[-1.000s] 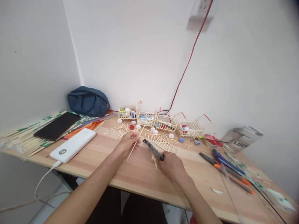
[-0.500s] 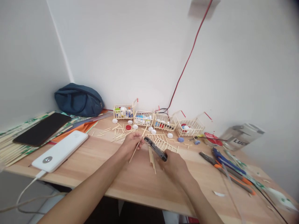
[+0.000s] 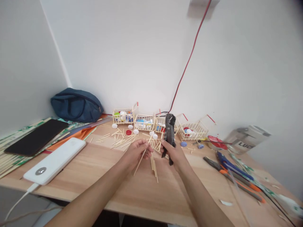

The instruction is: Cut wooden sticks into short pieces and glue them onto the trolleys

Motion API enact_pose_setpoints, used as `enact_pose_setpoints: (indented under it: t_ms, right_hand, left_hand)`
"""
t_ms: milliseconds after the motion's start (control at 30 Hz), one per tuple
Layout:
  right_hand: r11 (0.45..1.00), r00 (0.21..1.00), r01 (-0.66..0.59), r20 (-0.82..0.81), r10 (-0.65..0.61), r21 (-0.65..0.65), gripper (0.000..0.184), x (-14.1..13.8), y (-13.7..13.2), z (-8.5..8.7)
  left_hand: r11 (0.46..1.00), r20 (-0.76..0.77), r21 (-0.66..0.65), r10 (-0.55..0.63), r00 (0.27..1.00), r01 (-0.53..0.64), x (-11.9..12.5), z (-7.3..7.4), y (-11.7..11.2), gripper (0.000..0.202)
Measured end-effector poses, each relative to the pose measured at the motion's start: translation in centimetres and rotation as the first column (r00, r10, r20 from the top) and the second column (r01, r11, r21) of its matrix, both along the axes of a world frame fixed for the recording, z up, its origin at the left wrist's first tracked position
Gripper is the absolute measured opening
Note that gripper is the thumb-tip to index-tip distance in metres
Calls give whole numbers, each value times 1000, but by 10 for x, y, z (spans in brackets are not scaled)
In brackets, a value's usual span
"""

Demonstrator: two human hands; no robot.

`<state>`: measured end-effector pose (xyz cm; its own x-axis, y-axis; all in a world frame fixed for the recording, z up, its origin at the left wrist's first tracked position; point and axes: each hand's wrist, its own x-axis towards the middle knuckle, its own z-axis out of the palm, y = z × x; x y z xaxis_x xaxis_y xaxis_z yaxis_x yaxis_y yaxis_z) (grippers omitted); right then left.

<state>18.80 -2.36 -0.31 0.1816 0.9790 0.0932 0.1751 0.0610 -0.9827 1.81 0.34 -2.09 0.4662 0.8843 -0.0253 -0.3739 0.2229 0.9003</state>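
My left hand (image 3: pixel 139 152) pinches a thin bamboo stick (image 3: pixel 139 165) that slants across its fingers above the desk. In my right hand (image 3: pixel 174 153) is a dark hand cutter (image 3: pixel 169 129), held upright with its head pointing up and apart from the stick. Several loose sticks (image 3: pixel 154 167) lie on the wood between my hands. Behind them, partly hidden by my hands and the tool, is a flat stick frame (image 3: pixel 156 144). Short cut pieces (image 3: pixel 123 142) are scattered to the left of it.
Several small stick carts (image 3: pixel 193 130) filled with bottle caps line the wall. Loose caps (image 3: pixel 128 132) lie before them. At left are a white power bank (image 3: pixel 55 160), a black phone (image 3: pixel 35 137) and a blue pouch (image 3: pixel 77 105). Orange-handled pliers (image 3: pixel 246 186) and a glue-like red dish (image 3: pixel 217 142) are at right.
My right hand has lifted the cutter away from the stick and turned it upright. My left hand still holds the stick. The view has shifted slightly.
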Motion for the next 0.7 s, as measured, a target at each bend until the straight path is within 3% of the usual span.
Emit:
enact_pose_setpoints:
  t_ms: [233,533,700]
  right_hand:
    - [999,995,42,-94,-41,10,33,-15,10,-12]
    - [997,997,73,-37,-72,39,30,-20,7,-9]
    - [989,988,78,-142,-59,129,26,-16,7,-8]
  left_hand:
    - [997,-49,-25,-80,996,79,8,4,-8,32]
    - [995,-47,-58,-89,995,86,8,8,-10,27]
    - [992,-66,-28,-123,990,121,4,13,-13,22]
